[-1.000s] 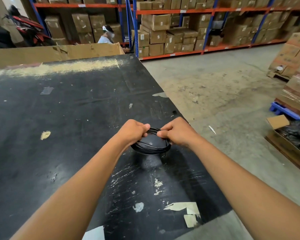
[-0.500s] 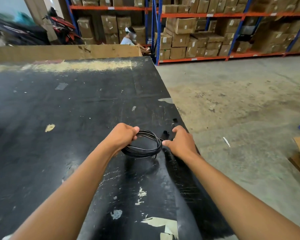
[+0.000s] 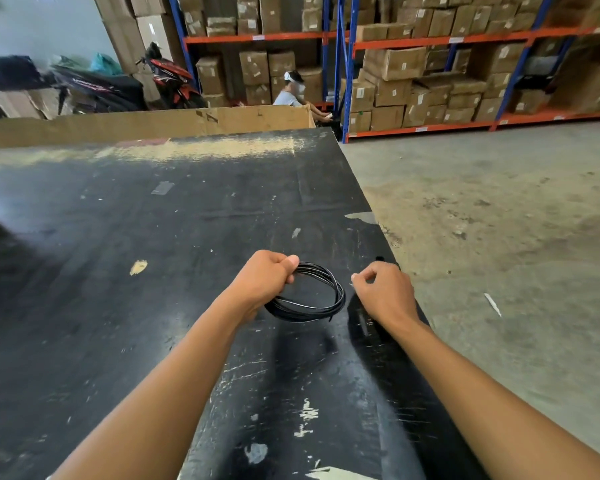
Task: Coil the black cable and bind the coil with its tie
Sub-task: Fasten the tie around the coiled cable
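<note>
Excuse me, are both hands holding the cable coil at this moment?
No: only the left hand grips the cable coil, while the right hand sits apart from it.

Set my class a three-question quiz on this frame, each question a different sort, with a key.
1. True or false: the left hand grips the black cable coil.
2. The coil is over: A the black table, B the concrete floor, C a cardboard box.
3. Fill in: the right hand has its fingers ___.
Key: 1 true; 2 A; 3 curled.
</note>
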